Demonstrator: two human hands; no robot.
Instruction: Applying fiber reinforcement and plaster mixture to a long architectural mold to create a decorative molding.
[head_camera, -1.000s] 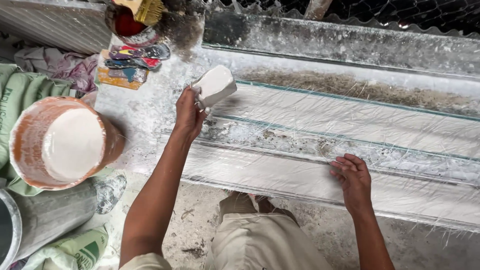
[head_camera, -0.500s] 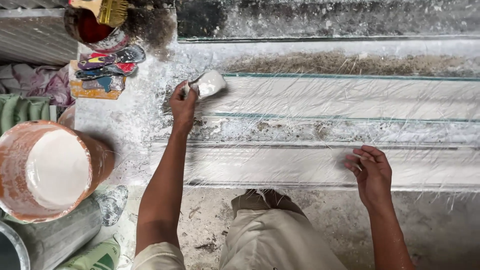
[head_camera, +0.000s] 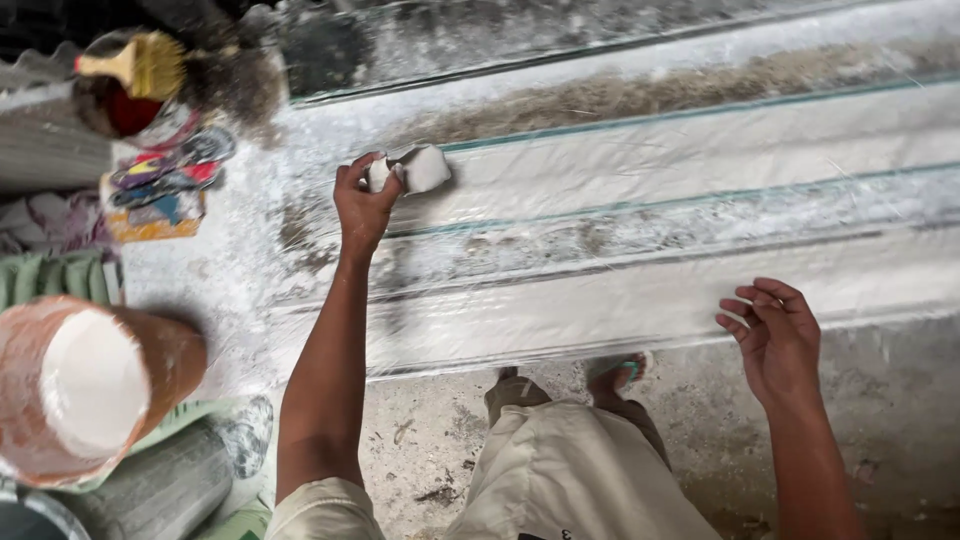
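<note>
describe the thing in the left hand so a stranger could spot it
Start at the long white plaster slab running across the bench. At its left end, the left hand grips a small white-coated scoop. Unlike the yellow brush, it is caked in plaster.

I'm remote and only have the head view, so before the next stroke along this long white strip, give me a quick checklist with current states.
1. Left hand grips the white scoop: ok.
2. Scoop over the far white strip: ok.
3. Right hand steadies the near strip's edge: ok.
4. Bucket of white mix stands at the left: ok.
5. Mix left in the scoop: cannot tell.
6. Feet away from the strips: ok.
</note>
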